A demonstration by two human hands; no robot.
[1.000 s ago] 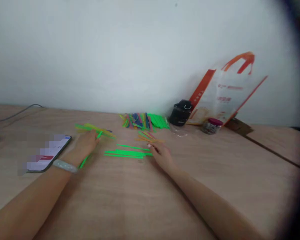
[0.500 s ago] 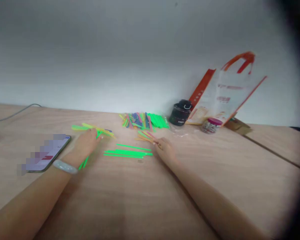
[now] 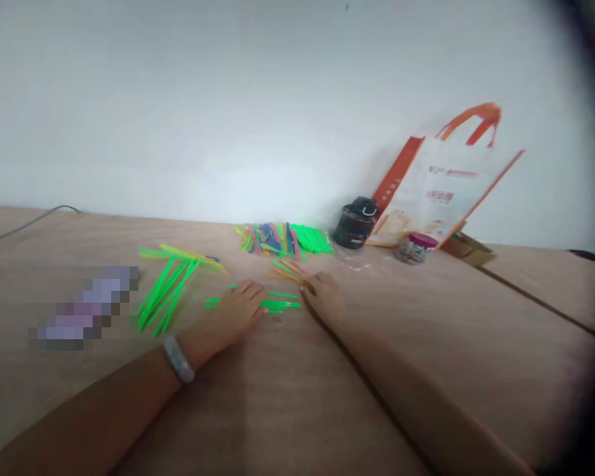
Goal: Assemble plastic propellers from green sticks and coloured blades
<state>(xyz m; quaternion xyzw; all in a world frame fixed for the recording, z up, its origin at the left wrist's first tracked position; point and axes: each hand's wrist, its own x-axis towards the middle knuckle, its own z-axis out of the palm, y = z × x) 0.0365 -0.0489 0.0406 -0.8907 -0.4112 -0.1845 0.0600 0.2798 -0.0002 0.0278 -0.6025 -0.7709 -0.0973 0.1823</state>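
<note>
The left hand is lying spread over green sticks, the right hand is touching orange sticks, pinching unclear, and a mixed stick pile is remaining.

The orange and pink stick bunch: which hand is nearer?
Right: the right hand is at the orange-and-pink stick bunch; the left hand lies farther left, on bright green sticks.

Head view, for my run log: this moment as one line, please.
left hand: on thin bright green strips | right hand: at thin orange-pink strips
</note>
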